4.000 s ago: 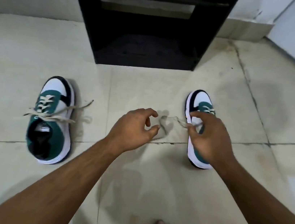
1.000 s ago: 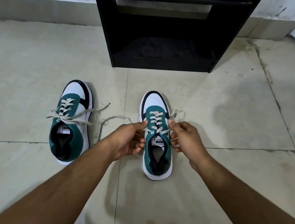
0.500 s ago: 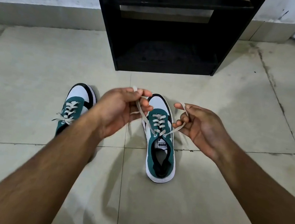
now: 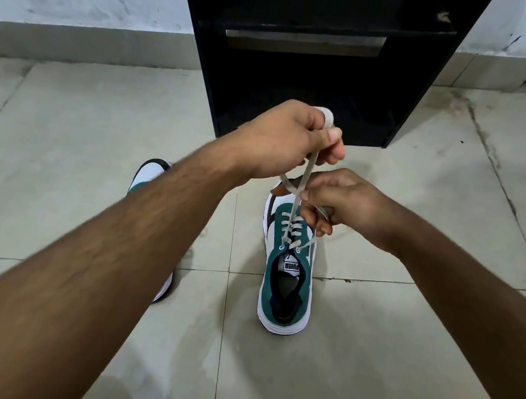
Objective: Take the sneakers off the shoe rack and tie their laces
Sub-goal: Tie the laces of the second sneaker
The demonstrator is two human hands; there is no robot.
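Green-and-white sneakers (image 4: 287, 270), two, on the floor (image 4: 369, 349); left hand (image 4: 283, 141) and right hand (image 4: 338, 203) each pinch a lace (image 4: 305, 175).

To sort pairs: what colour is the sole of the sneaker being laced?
White, on the green suede sneaker; seen best in the head view.

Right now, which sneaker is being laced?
The sneaker on the right, fully visible, laces pulled up by both hands; the other sneaker sits behind the left forearm.
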